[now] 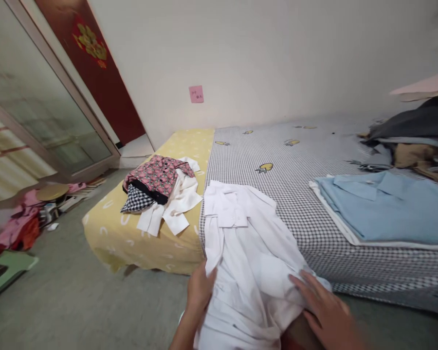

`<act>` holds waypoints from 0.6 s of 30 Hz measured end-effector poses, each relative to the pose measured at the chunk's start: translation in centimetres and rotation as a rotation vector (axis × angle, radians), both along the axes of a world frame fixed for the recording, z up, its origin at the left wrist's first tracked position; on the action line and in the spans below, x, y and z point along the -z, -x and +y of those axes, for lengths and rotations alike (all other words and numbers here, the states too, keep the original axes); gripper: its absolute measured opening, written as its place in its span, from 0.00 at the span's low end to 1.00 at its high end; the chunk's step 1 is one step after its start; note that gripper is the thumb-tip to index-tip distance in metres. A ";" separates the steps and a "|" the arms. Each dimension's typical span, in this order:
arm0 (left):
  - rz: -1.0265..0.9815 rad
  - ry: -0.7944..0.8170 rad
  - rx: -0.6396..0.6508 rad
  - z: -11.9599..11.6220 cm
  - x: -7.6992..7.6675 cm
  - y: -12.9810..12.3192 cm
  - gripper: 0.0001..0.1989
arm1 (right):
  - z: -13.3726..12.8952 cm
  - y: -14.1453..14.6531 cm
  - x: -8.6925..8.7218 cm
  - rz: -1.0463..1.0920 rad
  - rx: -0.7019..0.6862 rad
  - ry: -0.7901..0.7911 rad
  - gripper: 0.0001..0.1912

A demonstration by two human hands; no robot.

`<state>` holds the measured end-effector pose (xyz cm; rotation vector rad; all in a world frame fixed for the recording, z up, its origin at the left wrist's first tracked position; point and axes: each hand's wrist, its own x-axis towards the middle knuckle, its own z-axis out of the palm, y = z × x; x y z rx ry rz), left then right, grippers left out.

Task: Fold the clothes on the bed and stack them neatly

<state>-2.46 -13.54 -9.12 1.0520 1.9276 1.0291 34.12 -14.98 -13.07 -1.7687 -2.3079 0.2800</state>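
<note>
A white long-sleeved shirt (237,248) lies with its collar end on the checked bed cover, and its lower part hangs over the bed's front edge towards me. At the shirt's left edge, my left hand (200,290) is closed on the fabric, thumb on the near side and the other fingers partly hidden. My right hand (326,308) rests against the right side of the loose lower cloth, fingers stretched and apart, slightly blurred. Creases and folds run through the white fabric between the two hands.
A folded light blue shirt (390,209) lies on white cloth at right, with a dark clothes heap (416,124) behind. On the yellow cover (142,248) sits a patterned garment pile (156,177). A green stool (22,265) stands on the floor at left.
</note>
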 end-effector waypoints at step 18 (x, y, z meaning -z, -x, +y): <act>-0.939 -0.182 -0.423 -2.6 -7.9 10.9 0.24 | 3.8 -0.3 0.2 1.354 0.617 0.360 0.31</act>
